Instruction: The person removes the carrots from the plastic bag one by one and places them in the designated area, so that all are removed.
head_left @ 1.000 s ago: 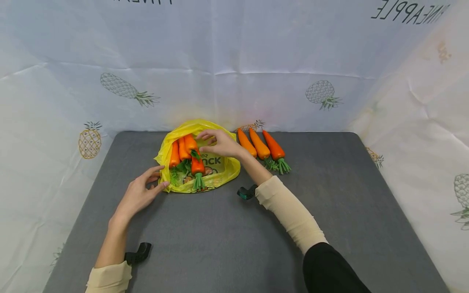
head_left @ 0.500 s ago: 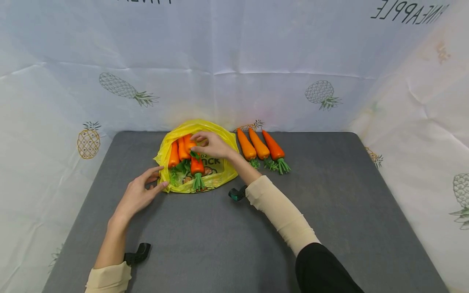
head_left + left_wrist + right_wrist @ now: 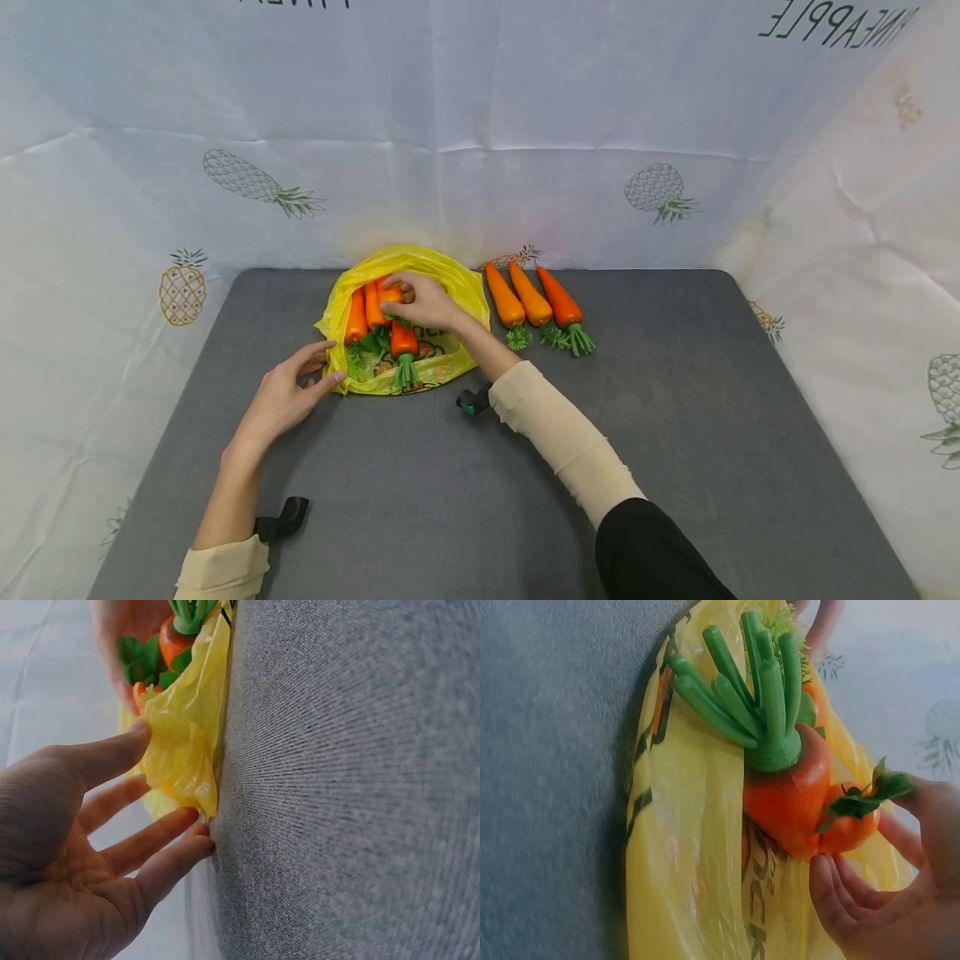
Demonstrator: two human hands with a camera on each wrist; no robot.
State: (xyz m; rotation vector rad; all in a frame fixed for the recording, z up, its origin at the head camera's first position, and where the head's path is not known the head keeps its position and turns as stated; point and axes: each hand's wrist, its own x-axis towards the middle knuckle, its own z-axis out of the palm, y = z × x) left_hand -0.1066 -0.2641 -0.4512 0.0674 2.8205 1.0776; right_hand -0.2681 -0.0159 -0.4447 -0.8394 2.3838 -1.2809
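A yellow plastic bag [image 3: 450, 268] lies with its mouth open at the back left of the grey table. Inside it are several orange carrots, one with thick green stalks [image 3: 769, 735] lying nearest the mouth. My right hand [image 3: 426, 302] reaches into the bag and holds a leafy-topped carrot [image 3: 853, 827], thumb by its leaves and fingers curled under its other side. At the bag's left edge, my left hand [image 3: 285, 398] rests its thumb and fingertips against the yellow plastic [image 3: 184, 750], fingers loosely spread.
Right of the bag lie three carrots side by side: a light orange one [image 3: 505, 298], another [image 3: 531, 296] and a redder one [image 3: 559, 298] with green stalks. Behind the table [image 3: 450, 483] hangs a white cloth [image 3: 510, 100] printed with pineapples.
My right hand has moved left and slightly down, from above the bag's printed inside onto the leafy carrot. The left hand and the bag have stayed nearly still.
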